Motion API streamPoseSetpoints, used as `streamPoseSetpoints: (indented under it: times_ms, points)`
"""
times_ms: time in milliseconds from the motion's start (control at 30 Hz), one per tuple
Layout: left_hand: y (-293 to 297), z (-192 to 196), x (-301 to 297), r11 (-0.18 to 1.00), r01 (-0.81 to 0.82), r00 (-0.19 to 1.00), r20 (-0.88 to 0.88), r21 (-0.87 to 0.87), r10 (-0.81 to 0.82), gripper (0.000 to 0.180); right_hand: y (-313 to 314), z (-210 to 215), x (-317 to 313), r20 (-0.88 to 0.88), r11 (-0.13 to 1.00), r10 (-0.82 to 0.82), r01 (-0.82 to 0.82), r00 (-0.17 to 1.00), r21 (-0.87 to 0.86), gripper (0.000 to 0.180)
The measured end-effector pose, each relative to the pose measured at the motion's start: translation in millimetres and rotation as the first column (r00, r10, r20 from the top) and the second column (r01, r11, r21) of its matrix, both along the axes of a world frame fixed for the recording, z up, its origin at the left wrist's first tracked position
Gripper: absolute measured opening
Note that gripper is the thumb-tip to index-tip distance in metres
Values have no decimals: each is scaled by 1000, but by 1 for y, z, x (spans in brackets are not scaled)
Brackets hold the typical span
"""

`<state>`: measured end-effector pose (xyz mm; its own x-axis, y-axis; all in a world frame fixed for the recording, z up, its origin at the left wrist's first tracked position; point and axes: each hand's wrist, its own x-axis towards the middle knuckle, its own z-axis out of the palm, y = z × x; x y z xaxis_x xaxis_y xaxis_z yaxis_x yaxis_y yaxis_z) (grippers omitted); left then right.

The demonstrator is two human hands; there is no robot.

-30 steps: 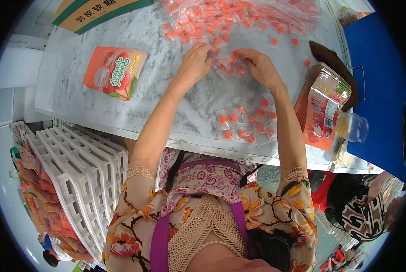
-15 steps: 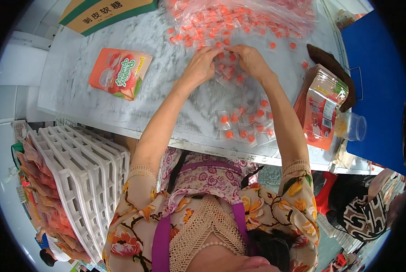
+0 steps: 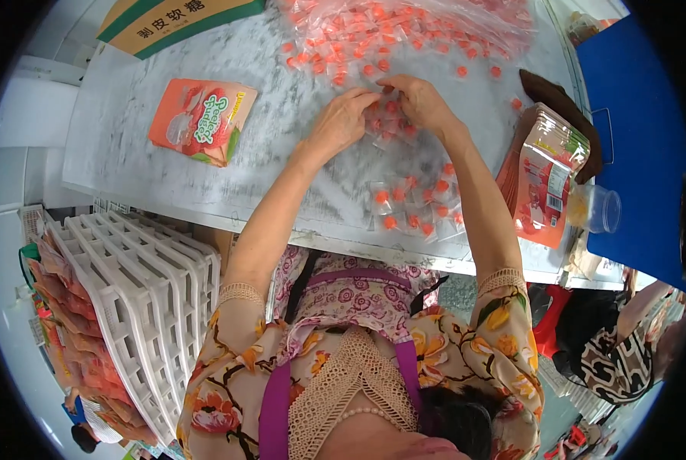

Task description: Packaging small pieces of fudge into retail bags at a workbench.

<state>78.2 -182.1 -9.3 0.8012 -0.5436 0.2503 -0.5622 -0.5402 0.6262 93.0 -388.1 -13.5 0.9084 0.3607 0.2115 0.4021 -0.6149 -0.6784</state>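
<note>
Pale marbled bench [image 3: 151, 165], seen from above, edges bent by the lens. Far side carries a big loose heap of wrapped orange candies [image 3: 404, 31] in clear wrappers, spread across the top middle to right. Cardboard box [image 3: 176, 21] with green stripe at top left corner of the bench. Flat orange snack pouch [image 3: 202, 120] lies alone on the left part, well apart from the hands.

Left hand [image 3: 341, 123] and right hand [image 3: 421, 103] meet near the bench middle, just below the heap, fingertips almost touching each other. Between them a small bunch of candies [image 3: 387, 126]; both sets of fingers curl down over it, partly closed and touching the wrappers. Cannot tell if either hand has a firm pinch on a piece or only rests on them.

Nearer the person, between the forearms, a second small cluster of candies [image 3: 412, 205] lies on the bench close to its front edge, untouched.

Right side: filled orange stand-up pouch [image 3: 546, 180] leaning at the bench's right edge, just beside the right forearm. Clear plastic cup [image 3: 600, 208] beside that pouch. Dark brown object [image 3: 561, 103] behind the pouch, kind unclear. Blue panel [image 3: 638, 138] further right.

Left below bench: stack of white plastic crates [image 3: 128, 307], orange pouches [image 3: 59, 322] piled beside them. Another person [image 3: 626, 353] in patterned clothing at lower right.
</note>
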Motion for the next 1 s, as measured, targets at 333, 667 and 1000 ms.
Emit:
streamPoseSetpoints:
  times_ms: [333, 667, 1000]
  points:
    - [38, 30, -71, 995, -47, 974, -226, -91, 25, 34, -20, 38, -92, -145, 994, -17, 32, 989, 101, 36]
    - [199, 8, -48, 621, -654, 752, 459, 431, 473, 53, -35, 44, -204, -215, 903, -368, 403, 905, 152, 27]
    - [182, 72, -67, 672, -733, 669, -64, 109, 740, 15, 99, 70, -156, 108, 970, 117, -137, 987, 201, 38]
